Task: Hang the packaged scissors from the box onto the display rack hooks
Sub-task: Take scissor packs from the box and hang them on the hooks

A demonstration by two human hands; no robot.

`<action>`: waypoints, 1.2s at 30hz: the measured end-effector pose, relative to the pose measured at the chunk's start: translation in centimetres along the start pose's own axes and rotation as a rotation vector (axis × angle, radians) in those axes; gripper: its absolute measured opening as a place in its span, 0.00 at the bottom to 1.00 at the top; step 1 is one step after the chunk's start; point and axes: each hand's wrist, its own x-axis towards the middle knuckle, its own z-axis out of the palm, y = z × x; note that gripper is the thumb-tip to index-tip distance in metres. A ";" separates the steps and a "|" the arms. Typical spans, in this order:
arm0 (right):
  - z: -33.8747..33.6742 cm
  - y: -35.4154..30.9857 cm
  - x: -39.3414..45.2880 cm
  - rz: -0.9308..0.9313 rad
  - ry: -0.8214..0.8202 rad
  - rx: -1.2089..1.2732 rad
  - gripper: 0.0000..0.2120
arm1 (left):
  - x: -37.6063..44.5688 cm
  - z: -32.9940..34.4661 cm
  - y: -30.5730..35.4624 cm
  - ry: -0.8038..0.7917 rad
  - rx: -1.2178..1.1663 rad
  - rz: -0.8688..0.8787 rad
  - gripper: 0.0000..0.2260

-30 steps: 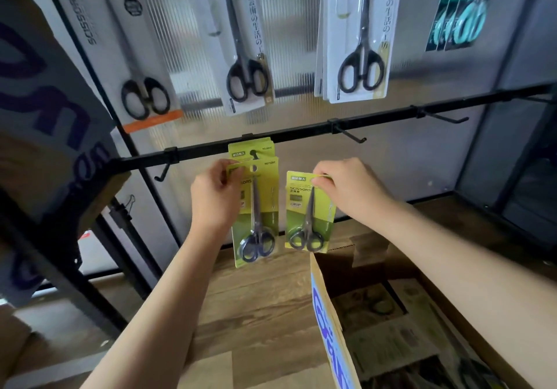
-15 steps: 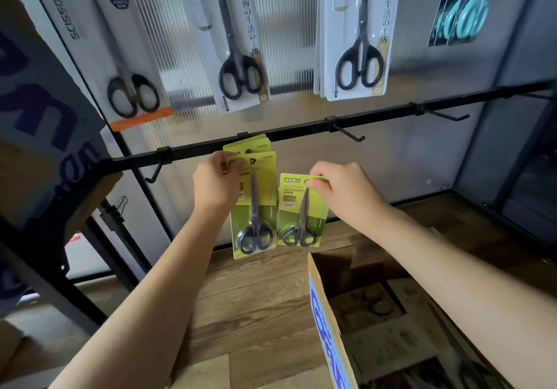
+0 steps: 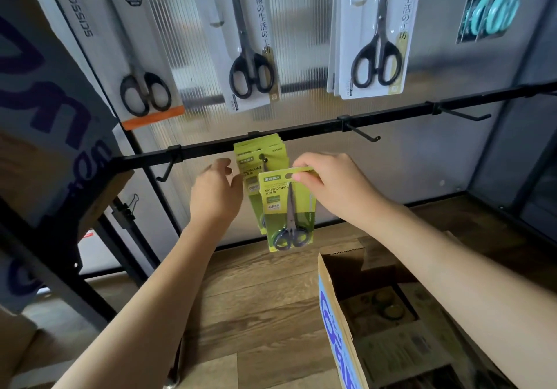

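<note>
My right hand (image 3: 334,186) pinches the top edge of a green scissors pack (image 3: 287,210) and holds it just in front of and below the hook tip (image 3: 265,159). Several green scissors packs (image 3: 259,156) hang on that hook from the black rack bar (image 3: 316,131). My left hand (image 3: 215,191) hovers beside the hung packs on their left, fingers loosely curled, holding nothing. The open cardboard box (image 3: 340,322) sits at the lower right with more packs inside.
Free hooks stick out of the bar at the left (image 3: 167,170), right (image 3: 363,134) and far right (image 3: 464,115). Larger black-handled scissors packs (image 3: 373,33) and teal ones (image 3: 488,5) hang above. A tilted cardboard box (image 3: 45,123) fills the left. Wooden shelf (image 3: 265,298) lies below.
My left hand let go of the pack it held, which now hangs on the hook. My right hand moved its pack left, in front of the hung packs.
</note>
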 end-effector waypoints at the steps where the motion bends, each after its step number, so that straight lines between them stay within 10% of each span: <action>1: 0.1 -0.3 0.5 -0.016 0.000 -0.002 0.11 | -0.3 0.0 -0.3 -0.010 0.040 0.013 0.17; 22: 2.8 -0.7 4.7 0.044 -0.045 -0.058 0.16 | -5.0 2.7 -5.1 -0.354 0.479 0.090 0.15; 36: -2.0 6.0 -4.9 0.108 -0.272 -0.488 0.23 | -9.8 7.5 5.0 -0.386 0.385 0.520 0.13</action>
